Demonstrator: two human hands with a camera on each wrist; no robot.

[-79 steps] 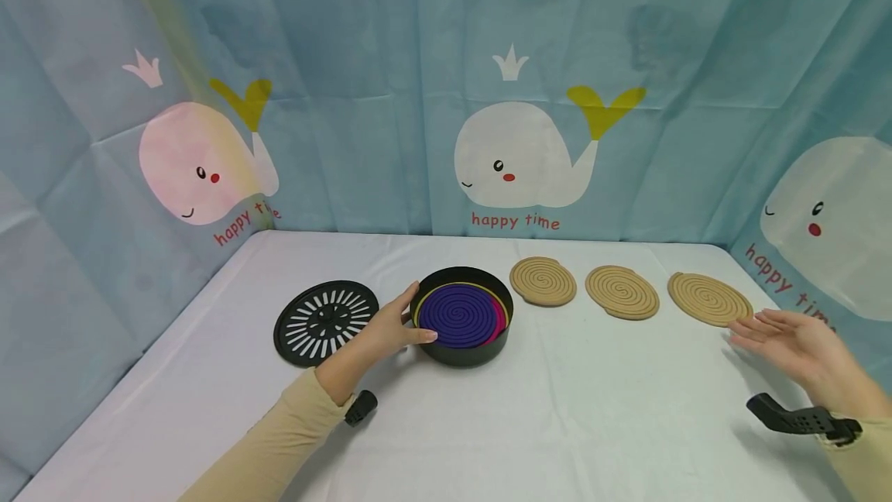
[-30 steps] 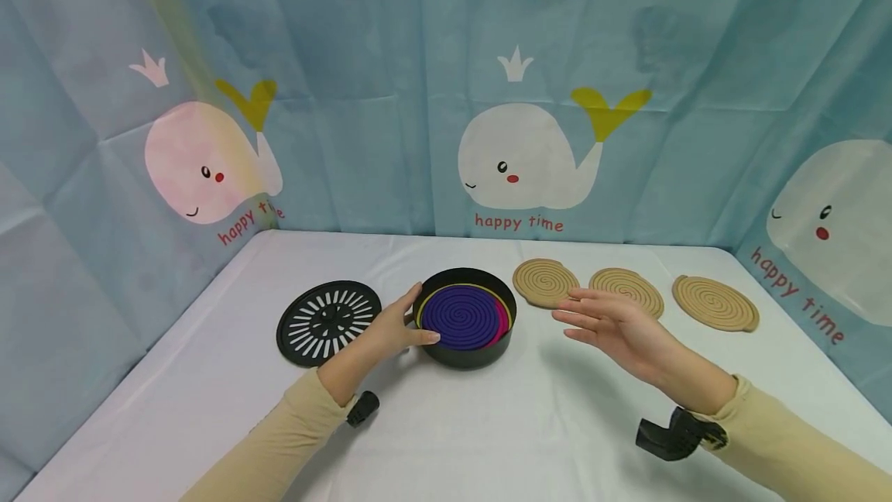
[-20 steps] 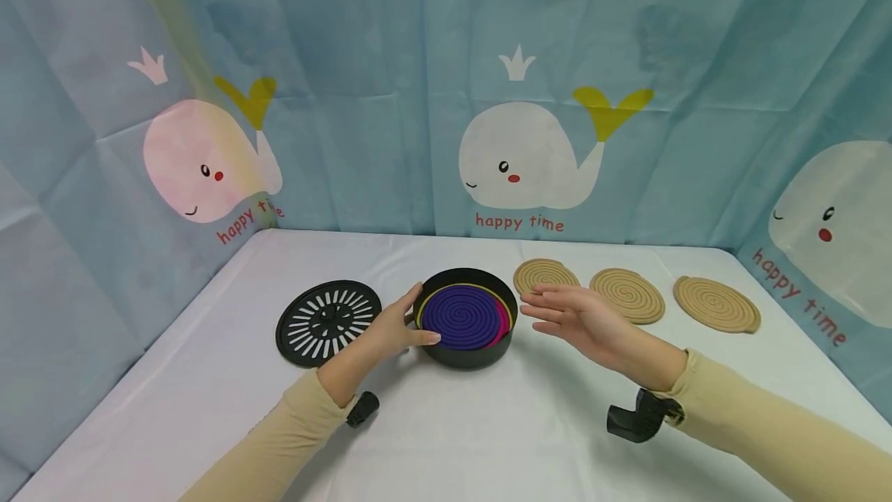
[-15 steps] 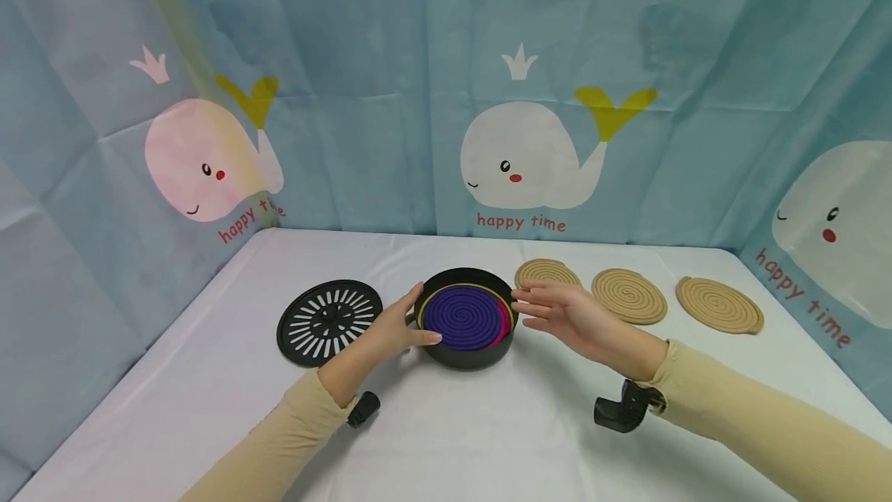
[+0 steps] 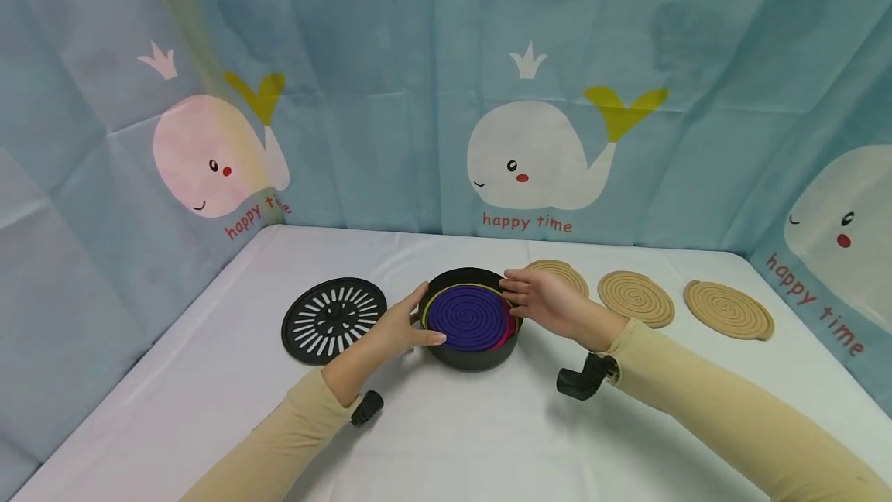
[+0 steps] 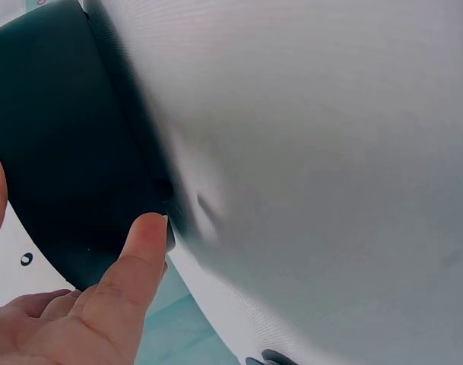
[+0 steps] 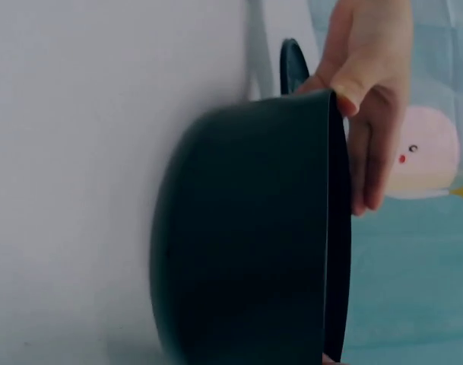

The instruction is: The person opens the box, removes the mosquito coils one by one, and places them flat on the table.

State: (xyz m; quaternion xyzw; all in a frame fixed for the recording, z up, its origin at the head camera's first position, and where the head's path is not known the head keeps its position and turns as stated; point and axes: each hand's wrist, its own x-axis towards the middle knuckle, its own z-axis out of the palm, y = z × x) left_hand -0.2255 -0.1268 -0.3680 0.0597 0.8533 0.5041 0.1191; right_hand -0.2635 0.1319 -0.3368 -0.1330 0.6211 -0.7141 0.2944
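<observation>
A dark round container (image 5: 468,361) stands mid-table. On top inside it lies a purple coiled mat (image 5: 465,318), with a pink edge and a yellow edge showing beneath. My left hand (image 5: 393,333) holds the container's left side, thumb over the rim; the right wrist view shows its thumb (image 7: 356,85) at the lip. In the left wrist view a finger (image 6: 144,243) lies against the dark outer wall. Across from it, my right hand (image 5: 547,302) reaches the right rim, its fairly straight fingers overlapping the rim and the pink edge.
A black slotted disc (image 5: 336,319) lies flat to the left. Behind and right of the container lie tan coiled mats: one (image 5: 560,271) partly behind my right hand, a second (image 5: 636,299) and a third (image 5: 728,310) farther right. A whale-print curtain (image 5: 362,161) hangs behind the table.
My right hand has moved left from beside the far-right tan mat to the container's right rim. The left hand stays on the container, and the mats lie as before.
</observation>
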